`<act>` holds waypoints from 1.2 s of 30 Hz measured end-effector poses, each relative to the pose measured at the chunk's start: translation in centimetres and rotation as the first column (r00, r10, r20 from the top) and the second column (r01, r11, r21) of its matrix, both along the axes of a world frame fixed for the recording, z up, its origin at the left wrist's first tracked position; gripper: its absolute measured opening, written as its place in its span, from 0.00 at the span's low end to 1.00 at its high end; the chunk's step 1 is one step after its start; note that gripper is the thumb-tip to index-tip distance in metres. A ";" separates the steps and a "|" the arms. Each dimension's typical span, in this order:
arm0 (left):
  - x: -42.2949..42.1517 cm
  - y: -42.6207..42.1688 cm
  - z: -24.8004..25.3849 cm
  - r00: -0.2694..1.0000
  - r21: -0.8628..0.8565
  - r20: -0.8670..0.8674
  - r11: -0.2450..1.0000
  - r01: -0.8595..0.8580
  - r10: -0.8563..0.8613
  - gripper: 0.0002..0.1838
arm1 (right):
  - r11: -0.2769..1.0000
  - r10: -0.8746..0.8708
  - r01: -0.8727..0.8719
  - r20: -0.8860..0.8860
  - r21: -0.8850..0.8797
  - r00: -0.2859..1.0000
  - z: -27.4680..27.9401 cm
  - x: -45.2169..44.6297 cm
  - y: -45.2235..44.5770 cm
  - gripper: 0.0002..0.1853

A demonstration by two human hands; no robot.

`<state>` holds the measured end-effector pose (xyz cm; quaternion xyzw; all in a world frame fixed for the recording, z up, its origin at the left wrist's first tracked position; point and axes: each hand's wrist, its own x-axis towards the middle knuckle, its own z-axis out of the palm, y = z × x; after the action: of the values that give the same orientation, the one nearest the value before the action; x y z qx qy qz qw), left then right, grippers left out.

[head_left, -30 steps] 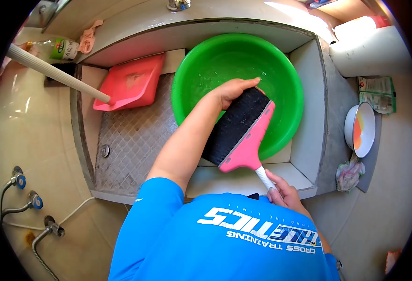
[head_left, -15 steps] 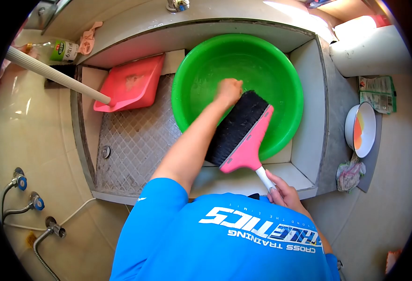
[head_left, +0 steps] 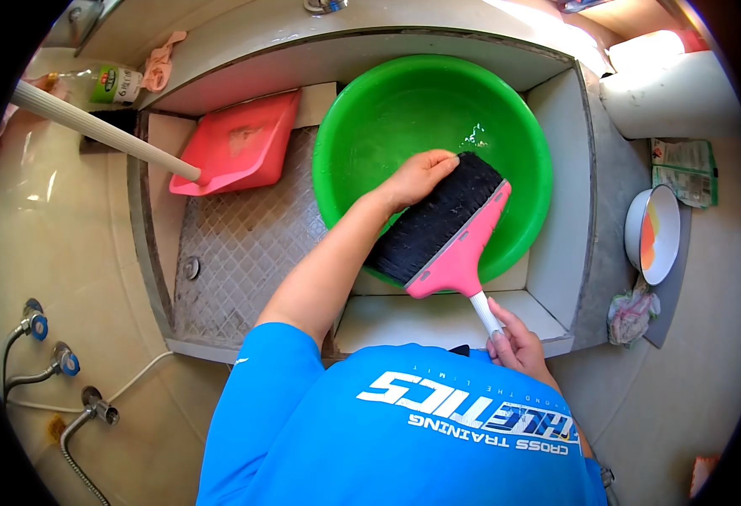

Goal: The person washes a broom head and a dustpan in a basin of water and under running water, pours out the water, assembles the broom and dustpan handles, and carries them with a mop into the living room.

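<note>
A pink broom head [head_left: 463, 250] with black bristles [head_left: 438, 221] is held tilted over the green basin [head_left: 324, 160], which has some water in it. My right hand [head_left: 515, 339] grips its white handle [head_left: 485, 314] near the basin's front side. At the upper end of the bristles is my left hand [head_left: 424, 175], its fingers closed on the bristle tips.
To the left a pink dustpan [head_left: 240, 143] with a long pale handle lies in the tiled trough [head_left: 236, 244]. A white bowl [head_left: 659, 236], a crumpled cloth [head_left: 632, 315] and a green packet [head_left: 684, 171] are at the right. Valves [head_left: 65, 361] are low on the left.
My left hand left the bristles, dipped towards the basin, and is back at their upper end. The broom has shifted slightly right and up with my right hand.
</note>
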<state>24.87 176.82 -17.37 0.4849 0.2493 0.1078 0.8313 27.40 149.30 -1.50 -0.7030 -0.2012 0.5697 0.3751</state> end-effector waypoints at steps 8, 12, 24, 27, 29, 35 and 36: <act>-2.7 0.8 0.3 0.941 0.516 -0.241 0.790 0.331 -0.237 0.21 | 0.999 -0.022 0.024 0.031 -0.044 0.999 0.6 -0.7 -0.1 0.24; -3.9 1.0 1.2 0.912 0.571 -0.273 0.711 0.410 -0.307 0.22 | 0.999 -0.019 0.022 0.055 -0.044 0.998 0.6 -1.0 -0.1 0.24; -6.7 0.4 2.7 0.848 0.504 -0.333 0.683 0.529 -0.412 0.22 | 0.958 -0.288 0.288 -0.034 -0.006 0.957 -0.2 -1.2 -0.9 0.23; -7.5 0.2 2.5 0.883 0.502 -0.268 0.726 0.470 -0.386 0.22 | 0.944 -0.328 0.329 -0.080 0.003 0.941 -0.3 -1.2 -0.9 0.23; -8.2 0.7 2.8 0.839 0.463 -0.330 0.700 0.543 -0.433 0.21 | 0.941 -0.339 0.339 -0.064 -0.005 0.939 -0.1 -1.3 -0.8 0.23; -9.8 0.5 3.1 0.862 0.303 -0.258 0.811 0.501 -0.436 0.17 | 0.917 -0.399 0.399 -0.069 -0.016 0.914 0.0 -1.2 -0.3 0.23; -10.1 0.4 2.8 0.914 0.197 -0.147 0.895 0.401 -0.378 0.16 | 0.911 -0.412 0.412 -0.061 -0.017 0.909 0.0 -1.2 -0.3 0.23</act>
<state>14.73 177.25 -14.59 0.6200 0.1768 -0.0594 0.7621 26.22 149.00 -1.48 -0.7120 -0.0354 0.5003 0.4914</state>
